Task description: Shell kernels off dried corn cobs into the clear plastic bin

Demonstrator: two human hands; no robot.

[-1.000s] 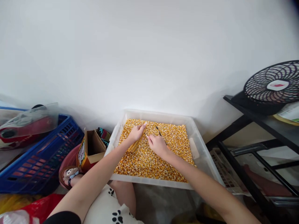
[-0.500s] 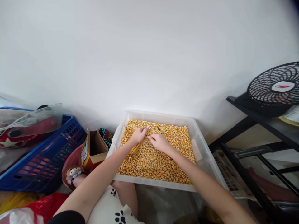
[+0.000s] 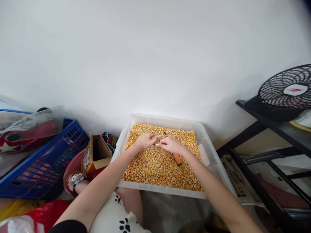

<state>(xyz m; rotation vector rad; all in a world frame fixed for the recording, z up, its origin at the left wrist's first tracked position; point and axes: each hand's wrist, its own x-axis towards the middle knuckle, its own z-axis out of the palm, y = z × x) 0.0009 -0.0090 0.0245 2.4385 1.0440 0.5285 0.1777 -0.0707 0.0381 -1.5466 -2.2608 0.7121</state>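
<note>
A clear plastic tub (image 3: 206, 142) holds a thick layer of loose yellow corn kernels (image 3: 155, 168). My left hand (image 3: 145, 141) rests on the kernels at the far middle, fingers curled around a corn cob that is almost hidden under it. My right hand (image 3: 172, 145) is just to its right, fingertips nearly touching the left hand. It grips a thin tool with an orange handle (image 3: 177, 159); the handle sticks out below the palm, and a dark tip shows beyond the fingers.
An open cardboard box (image 3: 97, 153) and a blue plastic crate (image 3: 46, 161) stand left of the tub. A black metal rack (image 3: 267, 136) with a black fan (image 3: 286, 92) on it is at the right. My foot in a sandal (image 3: 75, 181) is at lower left, and a white wall is behind.
My left hand turned and drew the cob under it, so the cob no longer shows along my wrist. My right hand shifted right and rotated, exposing the tool's orange handle.
</note>
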